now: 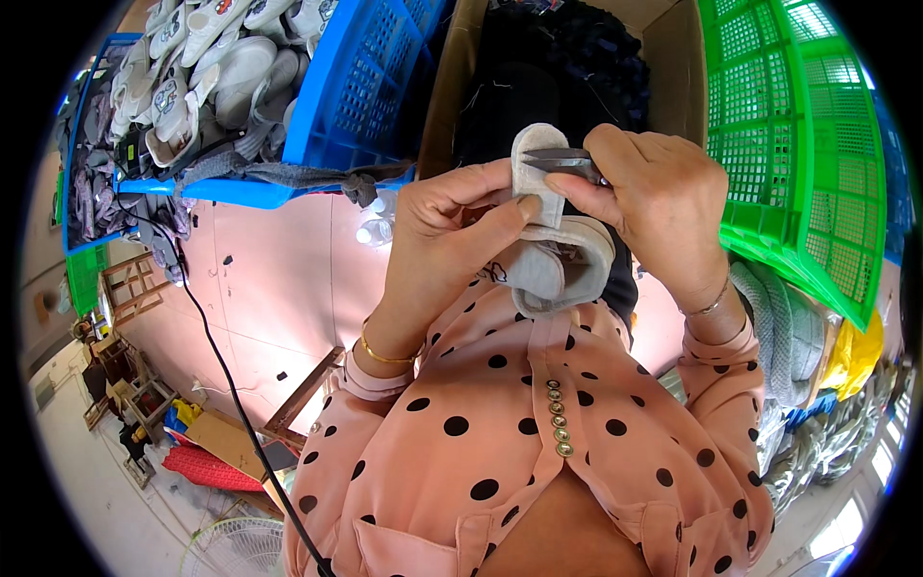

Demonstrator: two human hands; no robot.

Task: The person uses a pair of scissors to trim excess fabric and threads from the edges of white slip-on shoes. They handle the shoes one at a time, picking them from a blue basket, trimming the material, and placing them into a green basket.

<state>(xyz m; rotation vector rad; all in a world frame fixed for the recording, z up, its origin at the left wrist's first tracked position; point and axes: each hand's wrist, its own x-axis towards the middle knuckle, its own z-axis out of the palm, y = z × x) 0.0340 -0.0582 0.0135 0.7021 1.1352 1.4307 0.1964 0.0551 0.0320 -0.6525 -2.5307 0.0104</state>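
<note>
My left hand (452,221) is closed on a pale grey cloth shoe (540,207), thumb on top and fingers beneath. The shoe's rounded flat part points away from me. Its open, lined part (586,274) hangs nearer my chest; I cannot tell whether this is one shoe or two together. In my right hand (663,192) is a small pair of metal thread snips (567,160), gripped in curled fingers. Their pointed blades lie over the far rounded part of the shoe, and my right thumb rests close to its edge. The snips' handles are hidden in my palm.
A blue crate (361,87) heaped with pale cloth shoes (245,72) stands at far left. Ahead is a cardboard box (676,58) holding dark items. A green crate (769,154) rises on the right. A black cable (216,341) runs down on the left, above a fan (234,548).
</note>
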